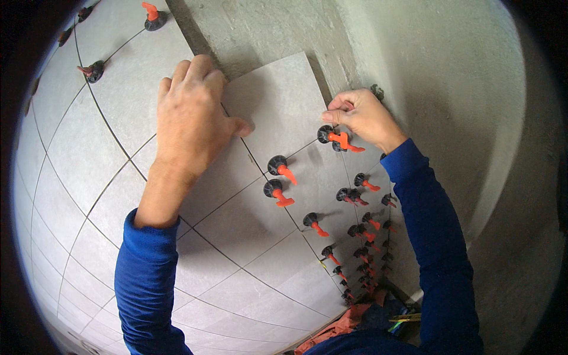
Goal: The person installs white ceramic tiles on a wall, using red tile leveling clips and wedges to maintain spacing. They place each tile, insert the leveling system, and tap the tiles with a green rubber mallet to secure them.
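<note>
My left hand (195, 112) rests over grey tiles, fingers spread and bent near a tile's upper edge, thumb stretched to the right. The thumb touches or hovers over the topmost tile (275, 83) of the right-hand column. At that tile's right edge is my right hand (359, 113), thumb and fingertips pinched together. Whatever the pinch holds is too small or hidden to make out. Just below it sits a tile leveling spacer (340, 139) with a black round base and orange handle. Two similar spacers, an upper one (280, 168) and a lower one (277, 192), straddle a joint crossing.
More orange-handled spacers (361, 231) run down the right-hand tile joints. Others, such as a spacer (154, 16), sit at upper left. Bare grey cement (278, 29) lies beyond the tiles, bending into an adjoining cement surface (473, 118). Reddish material (340, 325) shows at the bottom.
</note>
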`<state>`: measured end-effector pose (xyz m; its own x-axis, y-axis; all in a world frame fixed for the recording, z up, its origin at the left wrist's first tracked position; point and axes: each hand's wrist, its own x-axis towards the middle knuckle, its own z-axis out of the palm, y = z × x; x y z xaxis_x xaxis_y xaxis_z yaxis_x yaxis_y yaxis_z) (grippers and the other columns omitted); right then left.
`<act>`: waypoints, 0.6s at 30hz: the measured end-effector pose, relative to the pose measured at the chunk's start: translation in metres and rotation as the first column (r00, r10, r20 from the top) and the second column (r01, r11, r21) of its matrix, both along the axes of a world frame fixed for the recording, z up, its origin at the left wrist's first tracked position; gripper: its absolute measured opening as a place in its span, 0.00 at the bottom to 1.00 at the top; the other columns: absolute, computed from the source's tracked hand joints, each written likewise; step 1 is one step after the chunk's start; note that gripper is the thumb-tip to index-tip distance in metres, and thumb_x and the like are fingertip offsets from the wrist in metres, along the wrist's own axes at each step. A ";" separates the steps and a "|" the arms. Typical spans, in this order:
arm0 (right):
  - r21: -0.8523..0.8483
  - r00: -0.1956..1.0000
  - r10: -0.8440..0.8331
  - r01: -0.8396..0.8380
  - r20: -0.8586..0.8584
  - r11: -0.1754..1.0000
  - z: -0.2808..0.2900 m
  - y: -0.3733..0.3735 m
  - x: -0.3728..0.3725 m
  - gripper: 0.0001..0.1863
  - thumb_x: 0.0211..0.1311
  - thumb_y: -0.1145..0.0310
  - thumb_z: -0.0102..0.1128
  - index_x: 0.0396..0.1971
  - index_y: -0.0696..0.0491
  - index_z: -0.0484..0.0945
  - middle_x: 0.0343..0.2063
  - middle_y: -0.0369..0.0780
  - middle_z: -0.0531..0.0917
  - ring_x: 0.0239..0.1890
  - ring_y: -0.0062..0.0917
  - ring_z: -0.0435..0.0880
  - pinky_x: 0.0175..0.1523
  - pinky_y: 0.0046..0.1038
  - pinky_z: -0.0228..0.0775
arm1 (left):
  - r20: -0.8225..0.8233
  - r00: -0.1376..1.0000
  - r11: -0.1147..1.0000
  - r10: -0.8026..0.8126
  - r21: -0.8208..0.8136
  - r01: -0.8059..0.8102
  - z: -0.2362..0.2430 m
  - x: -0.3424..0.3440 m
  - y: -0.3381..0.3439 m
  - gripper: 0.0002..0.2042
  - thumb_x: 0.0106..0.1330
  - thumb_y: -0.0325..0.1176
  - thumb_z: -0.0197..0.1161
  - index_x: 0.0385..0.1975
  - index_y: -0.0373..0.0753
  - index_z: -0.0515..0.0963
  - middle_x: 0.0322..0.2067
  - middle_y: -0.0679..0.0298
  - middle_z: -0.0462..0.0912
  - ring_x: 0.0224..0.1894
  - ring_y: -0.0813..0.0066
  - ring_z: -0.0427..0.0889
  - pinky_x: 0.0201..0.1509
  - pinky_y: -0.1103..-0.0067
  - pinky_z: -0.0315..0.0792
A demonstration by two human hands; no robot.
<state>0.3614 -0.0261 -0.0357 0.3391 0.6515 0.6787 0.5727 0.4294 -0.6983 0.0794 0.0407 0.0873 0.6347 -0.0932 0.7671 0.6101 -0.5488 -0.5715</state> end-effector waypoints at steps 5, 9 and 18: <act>0.041 0.996 -0.068 0.066 0.053 0.997 -0.001 0.000 -0.004 0.15 0.63 0.62 0.78 0.34 0.61 0.88 0.25 0.39 0.87 0.28 0.18 0.81 0.35 0.27 0.72 | -0.010 1.000 1.000 -0.023 0.004 0.023 0.001 0.000 -0.001 0.33 0.31 0.40 0.88 0.43 0.37 0.87 0.46 0.63 0.81 0.55 0.62 0.77 0.60 0.68 0.73; 0.057 0.944 -0.318 0.314 0.085 0.948 0.004 -0.020 -0.012 0.18 0.62 0.58 0.79 0.29 0.60 0.86 0.21 0.38 0.82 0.25 0.20 0.76 0.33 0.29 0.69 | -0.010 1.000 0.999 -0.005 -0.033 0.004 0.001 -0.002 -0.002 0.30 0.35 0.40 0.87 0.42 0.37 0.87 0.47 0.63 0.81 0.55 0.62 0.77 0.61 0.67 0.73; 0.154 0.907 -0.416 0.402 0.071 0.903 -0.018 -0.062 -0.041 0.17 0.63 0.62 0.79 0.26 0.56 0.80 0.17 0.32 0.71 0.23 0.16 0.66 0.28 0.28 0.63 | -0.046 0.988 0.986 -0.150 0.066 0.153 -0.006 -0.004 -0.012 0.28 0.41 0.34 0.85 0.47 0.38 0.87 0.48 0.63 0.81 0.54 0.63 0.78 0.59 0.69 0.74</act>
<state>0.3208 -0.0879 -0.0534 0.4825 0.3718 0.7930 0.7811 0.2270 -0.5817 0.0757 0.0285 0.0809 0.6400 -0.2427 0.7290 0.4979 -0.5916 -0.6341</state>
